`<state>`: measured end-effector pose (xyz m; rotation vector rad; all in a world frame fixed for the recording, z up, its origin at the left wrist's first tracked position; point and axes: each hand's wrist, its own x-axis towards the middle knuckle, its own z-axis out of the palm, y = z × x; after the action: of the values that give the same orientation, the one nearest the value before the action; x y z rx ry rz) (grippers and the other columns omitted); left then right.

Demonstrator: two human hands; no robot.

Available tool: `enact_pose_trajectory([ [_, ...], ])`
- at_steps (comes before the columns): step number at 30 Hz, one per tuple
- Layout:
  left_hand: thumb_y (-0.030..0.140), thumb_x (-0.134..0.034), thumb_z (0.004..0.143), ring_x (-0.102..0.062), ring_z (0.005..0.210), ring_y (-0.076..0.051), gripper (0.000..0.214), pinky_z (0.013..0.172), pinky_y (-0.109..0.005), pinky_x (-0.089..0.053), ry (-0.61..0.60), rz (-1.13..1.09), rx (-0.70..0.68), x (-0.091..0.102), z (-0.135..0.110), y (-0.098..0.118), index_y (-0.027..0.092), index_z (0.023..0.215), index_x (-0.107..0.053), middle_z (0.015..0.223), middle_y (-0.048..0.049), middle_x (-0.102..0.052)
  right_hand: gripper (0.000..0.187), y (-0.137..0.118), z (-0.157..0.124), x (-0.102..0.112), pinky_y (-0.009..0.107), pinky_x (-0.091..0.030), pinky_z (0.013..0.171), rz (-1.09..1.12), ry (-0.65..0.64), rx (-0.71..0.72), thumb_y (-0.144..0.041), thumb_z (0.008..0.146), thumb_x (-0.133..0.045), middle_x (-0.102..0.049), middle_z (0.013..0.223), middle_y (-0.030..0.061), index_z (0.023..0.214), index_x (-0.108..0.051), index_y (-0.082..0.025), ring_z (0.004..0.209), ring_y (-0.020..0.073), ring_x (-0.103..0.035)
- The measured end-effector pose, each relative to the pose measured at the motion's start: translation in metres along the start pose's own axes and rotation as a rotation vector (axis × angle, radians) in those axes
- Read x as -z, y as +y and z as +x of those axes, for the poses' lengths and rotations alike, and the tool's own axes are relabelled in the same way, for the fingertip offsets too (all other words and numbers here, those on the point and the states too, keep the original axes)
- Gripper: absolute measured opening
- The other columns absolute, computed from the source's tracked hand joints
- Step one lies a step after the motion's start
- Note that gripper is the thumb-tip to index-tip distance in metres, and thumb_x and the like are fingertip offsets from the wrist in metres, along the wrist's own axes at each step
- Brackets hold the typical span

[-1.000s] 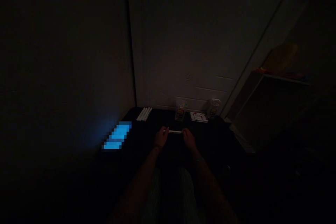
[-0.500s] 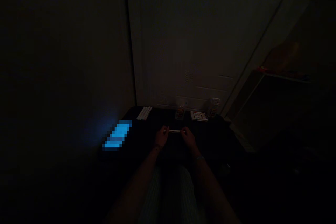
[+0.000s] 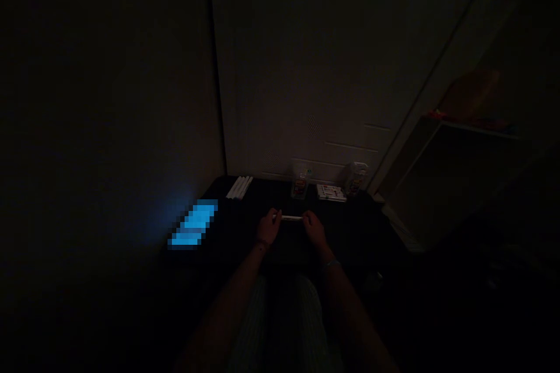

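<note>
You have your left hand (image 3: 267,229) and right hand (image 3: 315,229) closed on opposite ends of a slim white stick (image 3: 291,218), level over the dark table (image 3: 359,230), so the step appears to be a two-handed hold, and any next move calls for even grip.

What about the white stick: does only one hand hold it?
No: the left hand and right hand hold the white stick at opposite ends.
</note>
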<state>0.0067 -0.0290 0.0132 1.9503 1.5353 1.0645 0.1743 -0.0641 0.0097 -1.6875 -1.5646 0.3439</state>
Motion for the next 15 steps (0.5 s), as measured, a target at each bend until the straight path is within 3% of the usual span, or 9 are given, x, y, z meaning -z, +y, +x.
enact_pose_trajectory([
  [15, 0.044, -0.031, 0.082, -0.055, 0.062, -0.012, 0.032, 0.054, -0.02, -0.032, -0.018, -0.008, 0.007, 0.0014, -0.0002, 0.0003, 0.02, 0.081, -0.051, 0.069, -0.0025, -0.06, 0.025, -0.0019, -0.0012, 0.0014, 0.02, -0.035, 0.068, 0.021, 0.01, -0.001, -0.034, 0.081, -0.03, -0.056, 0.083, -0.0017, 0.083, -0.053, -0.023, 0.075, 0.0111, -0.049],
])
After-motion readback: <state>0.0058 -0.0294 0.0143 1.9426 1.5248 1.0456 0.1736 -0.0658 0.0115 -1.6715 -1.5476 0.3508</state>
